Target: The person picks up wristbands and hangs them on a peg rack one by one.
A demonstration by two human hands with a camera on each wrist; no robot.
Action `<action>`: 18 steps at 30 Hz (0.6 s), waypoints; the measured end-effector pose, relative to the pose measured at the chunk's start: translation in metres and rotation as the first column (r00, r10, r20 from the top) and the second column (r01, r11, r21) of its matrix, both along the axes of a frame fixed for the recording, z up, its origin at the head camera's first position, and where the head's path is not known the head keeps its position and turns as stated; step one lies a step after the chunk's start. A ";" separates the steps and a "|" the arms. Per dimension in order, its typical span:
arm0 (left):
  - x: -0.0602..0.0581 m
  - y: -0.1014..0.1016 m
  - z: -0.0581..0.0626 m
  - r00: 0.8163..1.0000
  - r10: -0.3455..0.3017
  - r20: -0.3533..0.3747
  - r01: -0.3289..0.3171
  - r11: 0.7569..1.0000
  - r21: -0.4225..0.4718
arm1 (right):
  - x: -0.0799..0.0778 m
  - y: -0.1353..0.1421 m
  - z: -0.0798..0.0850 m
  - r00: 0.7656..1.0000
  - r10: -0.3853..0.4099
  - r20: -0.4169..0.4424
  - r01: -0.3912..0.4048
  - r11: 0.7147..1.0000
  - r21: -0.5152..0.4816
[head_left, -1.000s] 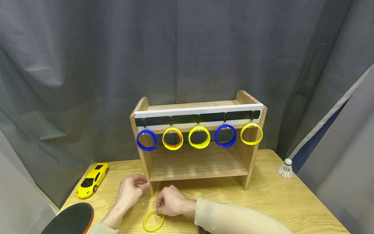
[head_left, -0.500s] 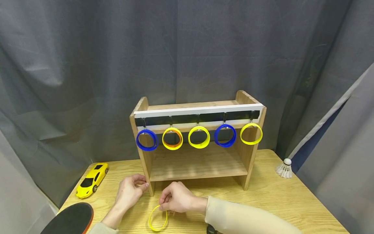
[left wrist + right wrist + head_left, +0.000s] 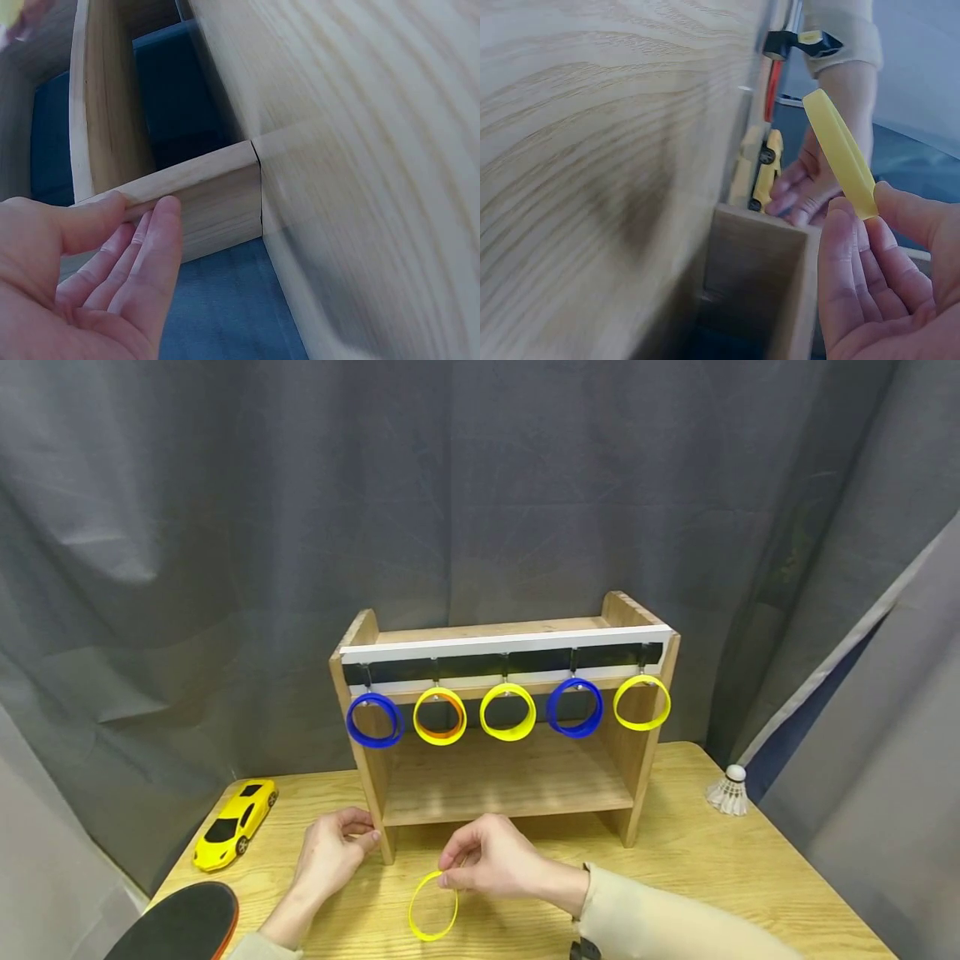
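My right hand (image 3: 498, 860) pinches a thin yellow ring (image 3: 412, 913) by its upper edge, thumb against fingertips. In the right wrist view the ring (image 3: 840, 154) rises edge-on from the fingertips. The hand is in front of a wooden shelf (image 3: 510, 785), below its lower board. My left hand (image 3: 330, 853) grips the front edge of the shelf's left side panel near its foot. The left wrist view has the thumb (image 3: 94, 221) on that edge and the fingers along the panel. Blue rings (image 3: 373, 744) and yellow rings (image 3: 507, 737) hang from hooks along the shelf's upper rail.
A yellow toy car (image 3: 236, 825) sits left of the shelf on the wooden table (image 3: 720, 877). Nearer, at the left edge, lies a black table tennis bat (image 3: 176, 922). A shuttlecock (image 3: 729, 792) stands at the right. Grey curtains (image 3: 450, 485) hang behind.
My right hand has moved to the right and slightly away from me, carrying the yellow ring up and over with it. My left hand has stayed at the side panel.
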State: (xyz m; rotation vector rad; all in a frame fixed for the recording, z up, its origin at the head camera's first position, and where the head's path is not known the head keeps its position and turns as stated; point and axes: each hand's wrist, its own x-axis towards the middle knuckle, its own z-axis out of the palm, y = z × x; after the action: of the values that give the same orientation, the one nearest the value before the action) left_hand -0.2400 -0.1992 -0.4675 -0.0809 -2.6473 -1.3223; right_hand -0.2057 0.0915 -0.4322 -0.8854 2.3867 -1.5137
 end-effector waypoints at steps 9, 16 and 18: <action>-0.001 0.000 -0.001 1.000 0.002 -0.004 -0.002 1.000 -0.002 | 0.011 0.052 0.026 0.997 -0.074 -0.024 0.072 0.996 -0.050; -0.001 0.001 -0.001 1.000 0.002 -0.002 -0.002 1.000 -0.009 | 0.016 0.101 0.044 0.981 -0.180 -0.073 0.173 0.981 -0.089; -0.001 0.000 0.000 1.000 0.002 -0.002 -0.002 1.000 -0.012 | 0.018 0.114 0.049 0.975 -0.207 -0.079 0.198 0.974 -0.114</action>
State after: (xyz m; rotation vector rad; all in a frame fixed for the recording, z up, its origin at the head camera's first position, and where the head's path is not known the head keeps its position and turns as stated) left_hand -0.2405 -0.1987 -0.4679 -0.0804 -2.6530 -1.3057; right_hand -0.1874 0.2050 -0.3834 -0.7657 2.5506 -1.7221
